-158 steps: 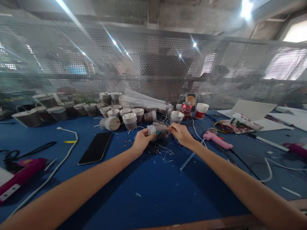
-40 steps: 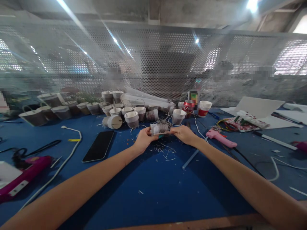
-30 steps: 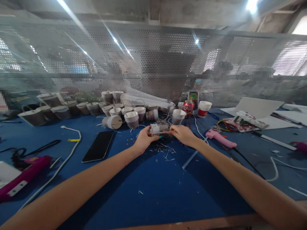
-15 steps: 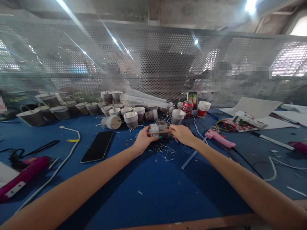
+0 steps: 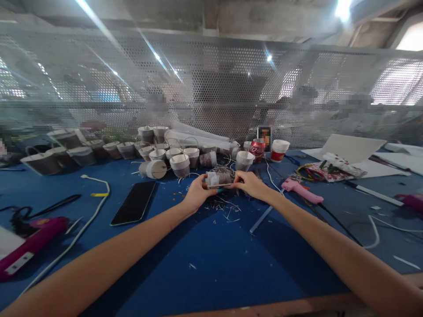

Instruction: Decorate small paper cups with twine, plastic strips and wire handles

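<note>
A small cup (image 5: 219, 178) lies on its side between my hands, white at its left end and wrapped in greyish-brown material at its right. My left hand (image 5: 196, 192) grips the white end, fingers above and thumb below. A thin brown strip (image 5: 219, 186) runs along the cup's near side. My right hand (image 5: 248, 182) is closed in a pinch at the strip's right end; its fingertips partly hide what they hold. Behind the cup is a tangle of grey cord (image 5: 224, 168). Loose pale trimmings (image 5: 223, 204) lie just in front.
Several small wrapped buckets (image 5: 180, 165) stand behind and left. A black phone (image 5: 134, 203) lies left, near a white cable (image 5: 99, 207). Right are a pink glue gun (image 5: 302, 190) with a glue stick (image 5: 261, 220), a red can (image 5: 257, 150) and paper cups (image 5: 280, 150). A mesh panel (image 5: 228, 88) stands behind.
The brown strip has shifted down to the cup's lower near side, uncovering more of the wrapped surface. My right fingers have moved slightly; my left hand keeps its grip.
</note>
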`<state>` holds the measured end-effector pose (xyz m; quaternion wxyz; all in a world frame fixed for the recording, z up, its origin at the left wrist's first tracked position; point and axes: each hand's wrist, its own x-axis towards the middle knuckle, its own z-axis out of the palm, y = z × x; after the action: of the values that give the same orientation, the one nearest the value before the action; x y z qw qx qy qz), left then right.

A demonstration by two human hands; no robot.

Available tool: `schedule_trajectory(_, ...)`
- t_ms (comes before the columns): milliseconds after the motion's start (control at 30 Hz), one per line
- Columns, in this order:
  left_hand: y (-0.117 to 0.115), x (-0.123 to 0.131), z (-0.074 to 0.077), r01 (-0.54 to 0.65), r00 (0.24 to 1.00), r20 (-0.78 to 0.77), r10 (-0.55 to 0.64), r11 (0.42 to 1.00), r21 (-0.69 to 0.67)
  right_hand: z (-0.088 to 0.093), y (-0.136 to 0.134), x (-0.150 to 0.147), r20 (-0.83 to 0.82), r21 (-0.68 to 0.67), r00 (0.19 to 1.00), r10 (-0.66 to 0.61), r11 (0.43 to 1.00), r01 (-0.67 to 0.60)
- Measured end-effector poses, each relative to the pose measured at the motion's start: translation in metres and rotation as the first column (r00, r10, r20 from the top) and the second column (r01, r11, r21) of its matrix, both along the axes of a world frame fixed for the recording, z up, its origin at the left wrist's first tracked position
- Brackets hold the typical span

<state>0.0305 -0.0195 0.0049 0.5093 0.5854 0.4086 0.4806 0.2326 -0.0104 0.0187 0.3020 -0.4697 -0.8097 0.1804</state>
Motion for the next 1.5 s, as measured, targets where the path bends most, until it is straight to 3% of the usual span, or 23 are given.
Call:
schedule_trajectory(333,-0.0024,0.0000,0.0029,0.025,0.999,-0.039,-0.025,1.000,0.005,0.0036,-0.0041,-0.0011,-0.089,-0.075,0.996,0.025,0.997,-0.032)
schedule_trajectory(733,-0.0016,-0.0011,0.0026,-0.021,0.986,-0.165,0.028,0.999,0.041,0.0052,-0.0001,0.0012,0.035,0.007,0.999,0.039,0.999,-0.039)
schedule_trajectory(1100,-0.0021,-0.0002,0.0035,-0.034,0.993,-0.116,0.035,0.999,0.012,0.0099,0.0002,0.0016,0.133,-0.036,0.991,0.023,0.999,-0.018)
schedule_trajectory(1267,0.0001,0.0002,0.0016,0.043,0.999,-0.007,-0.043,0.999,-0.007,0.0084,0.0005,0.0031,0.067,0.046,0.997,0.031,0.998,-0.035)
schedule_trajectory(1500,-0.0018,0.0007,0.0028,0.024,0.999,-0.027,-0.024,1.000,-0.001,0.0039,0.0006,0.0025,-0.050,0.070,0.998,0.046,0.997,-0.043)
